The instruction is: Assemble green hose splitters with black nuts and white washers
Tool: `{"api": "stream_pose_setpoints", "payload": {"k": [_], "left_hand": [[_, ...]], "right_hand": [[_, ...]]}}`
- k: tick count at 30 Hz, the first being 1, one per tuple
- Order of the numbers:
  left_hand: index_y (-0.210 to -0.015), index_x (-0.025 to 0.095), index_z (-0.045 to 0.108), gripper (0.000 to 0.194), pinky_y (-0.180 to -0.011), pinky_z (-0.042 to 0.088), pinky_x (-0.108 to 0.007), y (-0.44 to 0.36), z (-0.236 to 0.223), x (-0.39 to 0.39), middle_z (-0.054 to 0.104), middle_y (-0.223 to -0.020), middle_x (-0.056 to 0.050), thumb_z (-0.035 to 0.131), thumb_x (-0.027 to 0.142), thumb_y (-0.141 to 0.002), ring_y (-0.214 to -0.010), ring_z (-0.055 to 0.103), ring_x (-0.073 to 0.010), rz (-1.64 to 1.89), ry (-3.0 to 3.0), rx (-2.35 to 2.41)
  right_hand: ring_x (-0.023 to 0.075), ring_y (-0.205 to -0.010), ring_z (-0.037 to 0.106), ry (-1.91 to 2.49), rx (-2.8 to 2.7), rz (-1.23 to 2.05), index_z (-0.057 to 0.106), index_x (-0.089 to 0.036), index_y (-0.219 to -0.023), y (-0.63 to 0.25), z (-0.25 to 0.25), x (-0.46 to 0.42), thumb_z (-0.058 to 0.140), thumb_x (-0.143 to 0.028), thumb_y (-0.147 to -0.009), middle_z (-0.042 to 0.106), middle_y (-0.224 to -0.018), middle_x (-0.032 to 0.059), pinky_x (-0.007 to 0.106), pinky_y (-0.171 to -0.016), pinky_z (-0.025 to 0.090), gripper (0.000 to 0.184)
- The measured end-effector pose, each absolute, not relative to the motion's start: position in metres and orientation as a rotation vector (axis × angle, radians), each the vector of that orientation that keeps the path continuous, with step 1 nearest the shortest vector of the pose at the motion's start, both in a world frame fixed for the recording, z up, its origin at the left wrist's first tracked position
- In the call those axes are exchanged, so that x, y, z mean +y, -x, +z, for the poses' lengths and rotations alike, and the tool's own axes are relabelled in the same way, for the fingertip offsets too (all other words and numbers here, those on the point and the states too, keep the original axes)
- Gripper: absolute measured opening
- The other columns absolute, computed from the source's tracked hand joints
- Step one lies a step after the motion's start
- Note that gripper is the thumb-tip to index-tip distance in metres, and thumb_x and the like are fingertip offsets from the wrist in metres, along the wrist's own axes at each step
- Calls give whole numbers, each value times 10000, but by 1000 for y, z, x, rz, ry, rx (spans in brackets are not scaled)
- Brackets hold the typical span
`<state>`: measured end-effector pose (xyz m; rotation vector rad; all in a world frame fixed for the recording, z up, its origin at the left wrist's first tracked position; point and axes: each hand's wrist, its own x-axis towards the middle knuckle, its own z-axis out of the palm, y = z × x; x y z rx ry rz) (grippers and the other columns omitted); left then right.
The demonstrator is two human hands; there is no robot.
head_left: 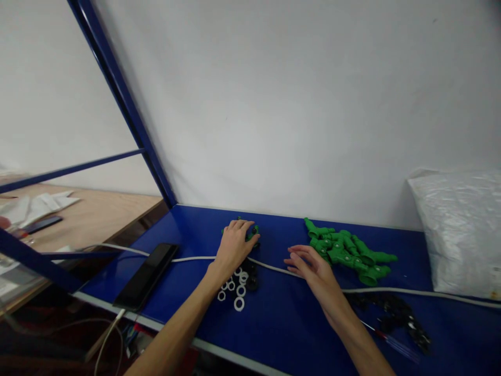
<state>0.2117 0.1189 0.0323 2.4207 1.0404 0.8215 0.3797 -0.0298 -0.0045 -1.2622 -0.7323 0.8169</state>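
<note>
My left hand [233, 243] reaches over a small cluster of green and black parts [253, 235] near the wall, its thumb and forefinger apart. It covers much of the cluster, and whether it touches a part is hard to see. Just below its wrist lie several white rings [239, 303] and a few black rings [252, 282]. My right hand [309, 265] hovers above the blue shelf [274, 318] with loosely bent fingers and nothing in them. To its right is a heap of green plastic pipe-like fittings [344, 250].
A white cable [391, 290] runs across the shelf, passing under a black phone [146, 277] at left. Black parts [403, 318] and a screwdriver [395, 344] lie front right. A wrapped silvery package [462, 235] stands far right. A blue metal post [117, 94] rises at left.
</note>
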Motion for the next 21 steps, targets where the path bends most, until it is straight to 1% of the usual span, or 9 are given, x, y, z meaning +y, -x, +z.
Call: {"api": "stream_pose_setpoints", "payload": {"k": [1, 3, 7, 9, 12, 15, 17, 19, 21], "left_hand": [[-1249, 180, 698, 350, -1139, 356, -530, -210, 35, 112, 679, -1319, -154, 647, 315, -931, -1296, 530, -348, 832, -2439, 1023], [-1220, 208, 714, 322, -1123, 393, -446, -214, 37, 94, 711, -1258, -115, 656, 334, -930, -1232, 578, -296, 799, -2476, 908], [-1104, 185, 751, 259, -1044, 443, -419, -244, 36, 65, 744, -1133, -130, 601, 293, -922, -1126, 648, -303, 502, -2311, 563], [-1004, 165, 759, 232, -957, 487, -410, -263, 35, 60, 764, -1014, -122, 590, 282, -898, -995, 692, -302, 450, -2241, 508], [-947, 160, 738, 243, -810, 525, -353, -285, 32, 61, 768, -951, -99, 549, 306, -900, -866, 707, -258, 434, -2125, 448], [-997, 142, 693, 338, -631, 515, -290, -296, 21, 61, 724, -800, -67, 487, 401, -927, -662, 662, -186, 388, -1957, 395], [-1022, 125, 670, 468, -532, 483, -271, -300, 10, 61, 645, -667, -31, 406, 504, -946, -525, 582, -150, 347, -1836, 374], [-961, 120, 667, 529, -511, 464, -263, -301, 1, 61, 592, -616, -13, 417, 585, -918, -493, 541, -133, 329, -1734, 366], [-900, 128, 662, 560, -526, 462, -261, -301, -3, 60, 580, -615, -8, 465, 652, -877, -503, 535, -124, 322, -1645, 358]], "right_hand": [[285, -921, 760, 1260, -732, 820, 721, -200, -978, -380, -5, -30, 849, -568, -736, 737, -1006, 74, 425, -827, 623, 458], [284, -915, 750, 1255, -732, 827, 735, -198, -956, -380, -7, -29, 853, -567, -730, 740, -988, 70, 419, -819, 619, 449], [277, -934, 721, 1240, -705, 827, 750, -212, -952, -382, -10, -27, 853, -591, -711, 759, -968, 58, 383, -804, 608, 460], [273, -905, 719, 1224, -672, 829, 749, -218, -971, -383, -10, -26, 829, -643, -708, 767, -953, 57, 363, -756, 603, 507], [243, -759, 710, 1185, -630, 840, 754, -197, -961, -384, -10, -25, 746, -738, -735, 766, -892, 72, 329, -626, 577, 587], [170, -547, 610, 1164, -617, 836, 760, -174, -895, -385, -14, -22, 707, -763, -752, 736, -768, 64, 281, -476, 489, 609], [126, -444, 512, 1181, -618, 829, 761, -171, -875, -386, -20, -19, 754, -760, -699, 694, -671, 32, 253, -400, 409, 615], [106, -393, 453, 1220, -625, 828, 763, -169, -890, -386, -25, -16, 784, -752, -670, 645, -594, 2, 235, -363, 348, 624], [106, -377, 438, 1267, -635, 838, 767, -168, -918, -384, -25, -16, 769, -750, -694, 618, -555, -10, 230, -354, 326, 623]]}}
